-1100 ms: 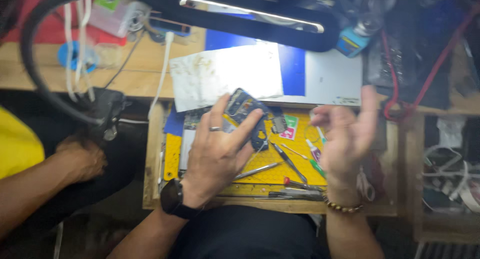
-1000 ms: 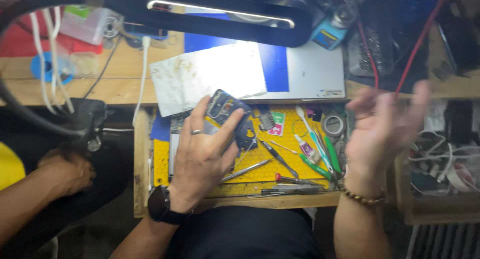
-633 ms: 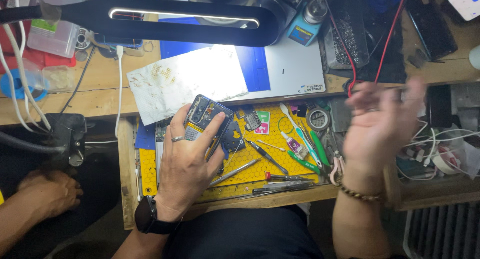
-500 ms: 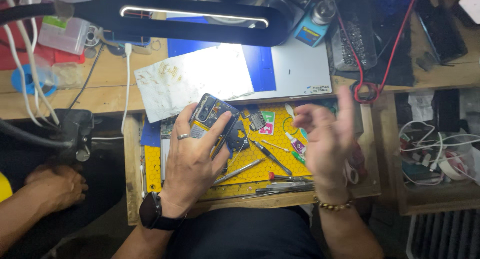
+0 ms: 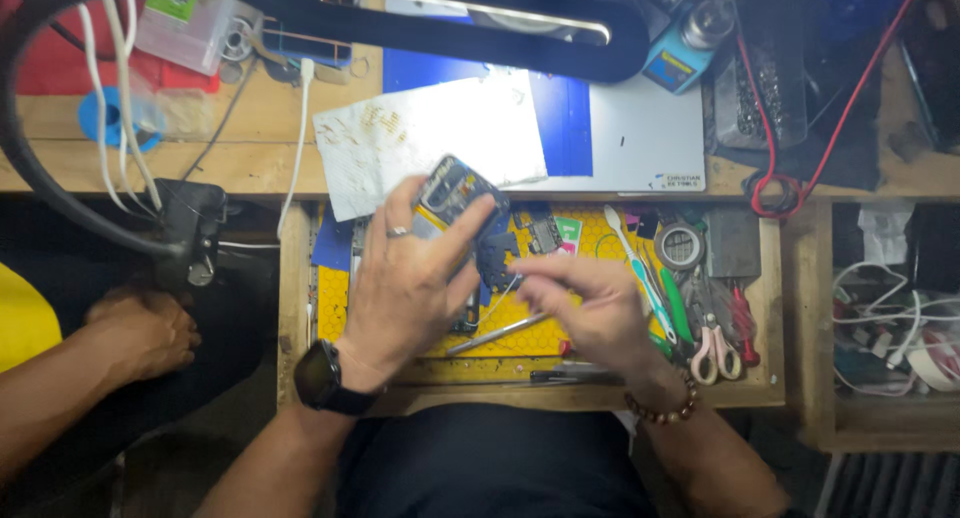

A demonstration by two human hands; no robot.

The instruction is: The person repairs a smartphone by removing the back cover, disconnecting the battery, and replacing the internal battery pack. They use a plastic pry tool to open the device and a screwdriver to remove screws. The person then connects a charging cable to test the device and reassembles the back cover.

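The left hand [image 5: 405, 278] grips an opened phone [image 5: 455, 193] above the drawer's back edge; the right hand [image 5: 590, 303], fingers pinched, seems empty. Small parts could slip into the crowded drawer [image 5: 770, 308].

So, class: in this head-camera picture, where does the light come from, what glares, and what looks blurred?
Head view: the lit strip of the desk lamp at the top is blown out white; the pale sheet beneath it glares; the right hand is motion-blurred, while the left hand holding the opened phone is sharper; the floor and lap at the bottom lie in deep shadow.
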